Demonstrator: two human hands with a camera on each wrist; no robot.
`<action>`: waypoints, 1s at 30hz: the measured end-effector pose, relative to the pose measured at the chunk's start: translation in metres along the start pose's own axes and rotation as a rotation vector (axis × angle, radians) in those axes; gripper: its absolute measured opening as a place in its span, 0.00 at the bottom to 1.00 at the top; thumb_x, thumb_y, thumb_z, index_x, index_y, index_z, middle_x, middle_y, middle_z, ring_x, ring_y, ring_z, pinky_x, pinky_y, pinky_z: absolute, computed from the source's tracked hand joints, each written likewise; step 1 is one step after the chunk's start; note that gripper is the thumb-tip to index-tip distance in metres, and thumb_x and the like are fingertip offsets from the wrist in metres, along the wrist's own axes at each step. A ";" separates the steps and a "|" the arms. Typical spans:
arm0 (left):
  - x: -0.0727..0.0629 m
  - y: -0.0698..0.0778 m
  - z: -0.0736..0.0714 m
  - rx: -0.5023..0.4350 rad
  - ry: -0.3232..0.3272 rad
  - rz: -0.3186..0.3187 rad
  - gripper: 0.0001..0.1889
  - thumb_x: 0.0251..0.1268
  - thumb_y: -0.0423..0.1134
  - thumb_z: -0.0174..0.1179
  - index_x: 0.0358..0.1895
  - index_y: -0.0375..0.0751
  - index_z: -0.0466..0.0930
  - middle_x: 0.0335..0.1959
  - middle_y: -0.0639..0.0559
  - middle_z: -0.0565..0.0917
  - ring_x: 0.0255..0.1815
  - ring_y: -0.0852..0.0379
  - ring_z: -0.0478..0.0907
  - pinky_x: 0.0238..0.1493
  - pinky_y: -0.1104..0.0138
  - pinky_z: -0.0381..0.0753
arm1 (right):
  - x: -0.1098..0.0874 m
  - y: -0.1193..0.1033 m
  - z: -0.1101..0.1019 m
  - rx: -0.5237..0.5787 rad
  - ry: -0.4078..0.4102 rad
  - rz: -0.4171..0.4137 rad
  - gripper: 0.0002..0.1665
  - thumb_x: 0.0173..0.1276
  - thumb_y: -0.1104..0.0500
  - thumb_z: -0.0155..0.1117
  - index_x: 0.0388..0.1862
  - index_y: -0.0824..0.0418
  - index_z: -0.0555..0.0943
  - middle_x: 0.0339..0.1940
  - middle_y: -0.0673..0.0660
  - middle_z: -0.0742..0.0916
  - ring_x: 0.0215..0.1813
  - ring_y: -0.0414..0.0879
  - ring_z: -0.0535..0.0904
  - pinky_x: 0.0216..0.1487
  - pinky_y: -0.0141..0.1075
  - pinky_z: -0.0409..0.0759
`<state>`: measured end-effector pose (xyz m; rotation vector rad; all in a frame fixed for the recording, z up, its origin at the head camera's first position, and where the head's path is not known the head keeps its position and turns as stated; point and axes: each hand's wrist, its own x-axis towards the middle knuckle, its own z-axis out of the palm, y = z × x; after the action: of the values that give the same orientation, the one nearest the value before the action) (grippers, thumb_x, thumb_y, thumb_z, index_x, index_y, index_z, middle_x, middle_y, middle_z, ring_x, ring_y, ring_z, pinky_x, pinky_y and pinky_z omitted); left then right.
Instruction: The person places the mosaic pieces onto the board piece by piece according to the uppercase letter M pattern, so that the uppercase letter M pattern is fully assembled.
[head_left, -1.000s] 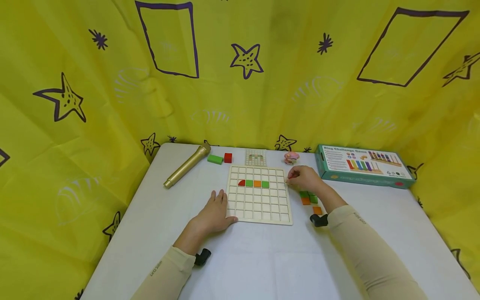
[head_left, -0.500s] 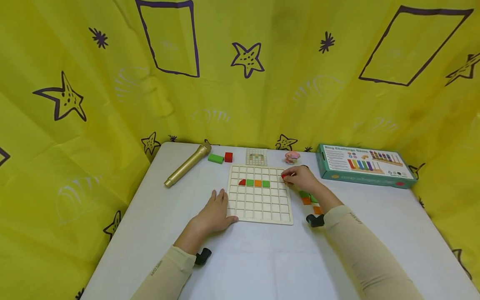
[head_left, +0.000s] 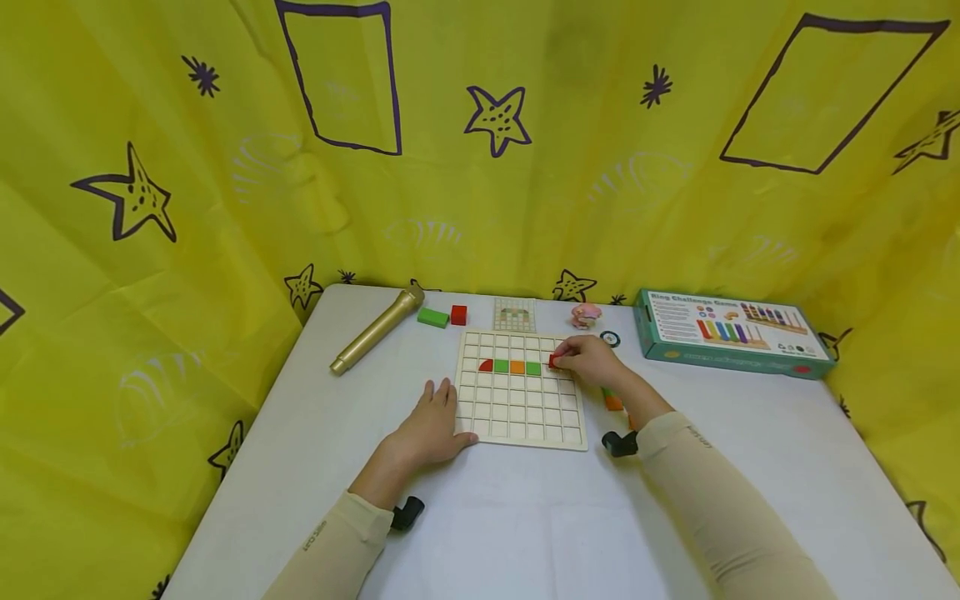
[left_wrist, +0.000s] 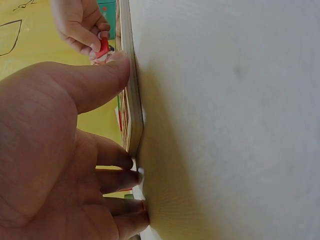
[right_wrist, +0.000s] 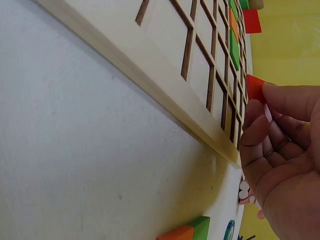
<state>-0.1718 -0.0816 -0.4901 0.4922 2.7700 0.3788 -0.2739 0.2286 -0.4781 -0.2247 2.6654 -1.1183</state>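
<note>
A wooden grid board [head_left: 517, 412] lies on the white table, with a row of a red rounded tile [head_left: 487, 366], a green tile [head_left: 501, 367], an orange tile [head_left: 517, 367] and another green tile [head_left: 533, 368] in its cells. My left hand [head_left: 426, 425] rests at the board's left edge, fingers straight and thumb on the near corner. Between thumb and fingertips my right hand [head_left: 596, 362] pinches a red tile [right_wrist: 255, 88], just above the board and right of the row. The tile's exact shape is partly covered by the fingers.
Beyond the board lie a patterned card [head_left: 514, 315], a green block [head_left: 432, 317], a red block [head_left: 459, 315] and a pink figurine [head_left: 586, 315]. A gold microphone [head_left: 375, 332] is at left, a game box [head_left: 735, 333] at right. Loose tiles [head_left: 613, 402] lie beneath the right forearm.
My right hand has moved left with the red tile, from beside the board's right edge to over its right-hand cells. A small round ring has come into view behind it. My left hand stays put.
</note>
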 end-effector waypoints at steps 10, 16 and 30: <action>0.001 0.001 0.000 0.014 -0.007 0.004 0.50 0.70 0.61 0.59 0.76 0.22 0.51 0.79 0.30 0.51 0.79 0.30 0.43 0.77 0.50 0.51 | 0.003 0.000 0.004 -0.004 -0.042 0.016 0.09 0.70 0.56 0.69 0.40 0.62 0.85 0.35 0.53 0.86 0.39 0.48 0.76 0.40 0.37 0.74; 0.000 0.003 -0.001 0.003 -0.001 -0.007 0.50 0.69 0.61 0.59 0.77 0.23 0.51 0.79 0.31 0.51 0.79 0.31 0.43 0.77 0.50 0.52 | 0.004 0.001 0.005 -0.013 -0.047 0.015 0.08 0.69 0.57 0.69 0.40 0.61 0.85 0.34 0.53 0.85 0.39 0.48 0.76 0.40 0.37 0.74; -0.001 0.003 -0.002 0.008 -0.006 -0.016 0.50 0.69 0.61 0.60 0.77 0.23 0.51 0.79 0.31 0.51 0.79 0.31 0.43 0.76 0.50 0.53 | 0.006 -0.001 0.011 -0.066 -0.050 0.014 0.08 0.69 0.55 0.70 0.39 0.60 0.84 0.34 0.53 0.85 0.39 0.48 0.75 0.41 0.37 0.73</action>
<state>-0.1706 -0.0793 -0.4866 0.4720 2.7684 0.3626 -0.2765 0.2191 -0.4855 -0.2418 2.6581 -1.0074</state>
